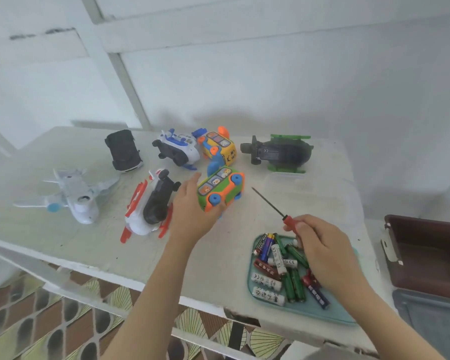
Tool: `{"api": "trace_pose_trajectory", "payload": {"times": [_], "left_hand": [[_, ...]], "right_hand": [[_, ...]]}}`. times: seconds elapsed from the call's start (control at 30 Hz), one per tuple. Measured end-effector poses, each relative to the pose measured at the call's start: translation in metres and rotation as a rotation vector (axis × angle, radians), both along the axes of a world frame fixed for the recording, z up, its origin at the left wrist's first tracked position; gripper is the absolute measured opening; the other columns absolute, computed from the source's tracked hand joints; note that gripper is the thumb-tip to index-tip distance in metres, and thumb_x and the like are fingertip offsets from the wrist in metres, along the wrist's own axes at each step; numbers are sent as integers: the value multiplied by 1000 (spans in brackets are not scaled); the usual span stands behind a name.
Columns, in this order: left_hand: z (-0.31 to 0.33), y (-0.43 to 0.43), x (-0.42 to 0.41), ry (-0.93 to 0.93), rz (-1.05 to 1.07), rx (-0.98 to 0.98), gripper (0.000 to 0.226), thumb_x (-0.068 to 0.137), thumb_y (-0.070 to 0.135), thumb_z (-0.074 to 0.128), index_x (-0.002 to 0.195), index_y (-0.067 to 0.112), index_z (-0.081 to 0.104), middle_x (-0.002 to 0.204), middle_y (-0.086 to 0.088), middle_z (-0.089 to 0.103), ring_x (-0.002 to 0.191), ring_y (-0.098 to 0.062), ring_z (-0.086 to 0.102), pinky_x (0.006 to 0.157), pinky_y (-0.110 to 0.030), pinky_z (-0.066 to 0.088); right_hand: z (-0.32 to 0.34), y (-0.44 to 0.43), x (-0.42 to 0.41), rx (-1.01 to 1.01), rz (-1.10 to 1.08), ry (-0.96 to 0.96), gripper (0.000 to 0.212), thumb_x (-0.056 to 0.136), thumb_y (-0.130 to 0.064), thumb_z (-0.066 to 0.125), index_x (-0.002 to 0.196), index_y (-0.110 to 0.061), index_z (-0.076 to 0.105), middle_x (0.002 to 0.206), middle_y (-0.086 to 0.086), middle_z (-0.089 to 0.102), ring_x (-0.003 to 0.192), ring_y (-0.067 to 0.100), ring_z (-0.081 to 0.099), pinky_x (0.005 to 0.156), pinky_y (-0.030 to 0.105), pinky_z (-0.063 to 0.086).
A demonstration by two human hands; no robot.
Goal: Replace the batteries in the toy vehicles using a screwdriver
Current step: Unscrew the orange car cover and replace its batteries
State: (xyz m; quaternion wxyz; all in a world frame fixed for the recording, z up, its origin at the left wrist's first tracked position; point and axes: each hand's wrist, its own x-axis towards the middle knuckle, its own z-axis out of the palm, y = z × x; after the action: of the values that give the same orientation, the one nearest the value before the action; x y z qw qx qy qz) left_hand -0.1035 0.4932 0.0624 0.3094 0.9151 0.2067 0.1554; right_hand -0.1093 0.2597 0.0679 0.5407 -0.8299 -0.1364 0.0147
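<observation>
My left hand point(192, 209) grips a green and orange toy bus point(220, 188) lying on its side on the white table point(89, 245). In my right hand point(322, 245) is a red-handled screwdriver point(273, 207), its tip pointing up and left toward the bus without touching it. Below that hand a teal tray point(322, 311) holds several loose batteries point(278, 258). Other toys lie around: a yellow bus point(220, 148), a white and blue plane point(178, 150), a white and red helicopter point(151, 206), a pale jet point(73, 196), a black car point(122, 150) and a dark green helicopter point(279, 153).
A clear plastic lid or box point(309, 193) lies right of the green bus. A dark brown bin point(426, 253) stands off the table's right edge. White walls rise behind the table. Patterned floor tiles point(37, 320) show below the front edge.
</observation>
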Motion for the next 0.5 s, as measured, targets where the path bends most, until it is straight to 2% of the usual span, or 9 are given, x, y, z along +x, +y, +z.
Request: {"api": "trace_pose_trajectory", "payload": {"times": [0.07,0.13,0.17,0.2,0.23,0.27,0.33,0.4,0.5], "left_hand": [[7,3,10,83,-61,-96,71,80,27,75,142,19,39,124,2,54,103,-10,56,80,-22,45],[10,3,15,64,-55,-162,44,80,24,73,119,24,52,96,12,62,74,4,58,58,-11,43],[9,2,16,42,-25,-203,28,82,22,72,103,26,54,84,14,60,66,3,58,51,-9,41],[9,0,15,15,12,-278,21,83,20,70,91,29,52,77,14,58,64,0,58,49,-9,41],[7,-1,14,-9,47,-401,19,84,20,69,88,28,52,78,9,57,71,-8,59,55,-10,45],[7,-2,13,-32,76,-554,17,82,23,69,93,23,56,84,3,60,80,-14,60,66,-16,50],[0,-5,11,-51,99,-802,35,78,23,66,110,9,60,99,-8,67,86,-19,64,80,-32,54],[-5,-8,6,-108,101,-858,22,78,17,64,99,11,62,91,-7,68,79,-17,64,76,-33,54],[-13,-8,-4,-162,87,-769,29,62,26,58,88,13,61,81,-3,62,65,-6,59,58,-16,48]], "right_hand": [[3,-3,11,-21,21,-3,24,95,-11,50,87,-23,69,59,-22,60,63,-9,52,58,7,34],[6,-5,18,-7,2,-38,14,92,-14,59,88,-23,69,59,-12,59,59,-6,51,56,7,36],[8,-6,21,23,-12,-36,7,89,-15,63,88,-22,66,61,-10,58,57,-5,50,55,7,37],[9,-6,23,56,-21,-30,6,86,-15,67,88,-20,63,63,-9,58,55,-4,49,55,7,38],[10,-7,26,90,-29,-22,10,84,-16,70,86,-19,61,64,-8,58,54,-3,48,54,8,39],[11,-7,29,126,-33,-9,12,82,-17,72,84,-17,61,65,-7,59,53,-2,48,54,9,40],[13,-6,35,198,-28,30,14,79,-19,75,84,-17,62,67,-6,63,57,-3,53,58,10,44],[16,-2,39,250,6,49,13,80,-18,74,86,-16,63,70,-11,68,64,-2,59,64,17,49],[20,6,42,330,83,56,8,86,-10,67,92,-8,61,73,-9,73,68,3,66,63,21,54]]}}
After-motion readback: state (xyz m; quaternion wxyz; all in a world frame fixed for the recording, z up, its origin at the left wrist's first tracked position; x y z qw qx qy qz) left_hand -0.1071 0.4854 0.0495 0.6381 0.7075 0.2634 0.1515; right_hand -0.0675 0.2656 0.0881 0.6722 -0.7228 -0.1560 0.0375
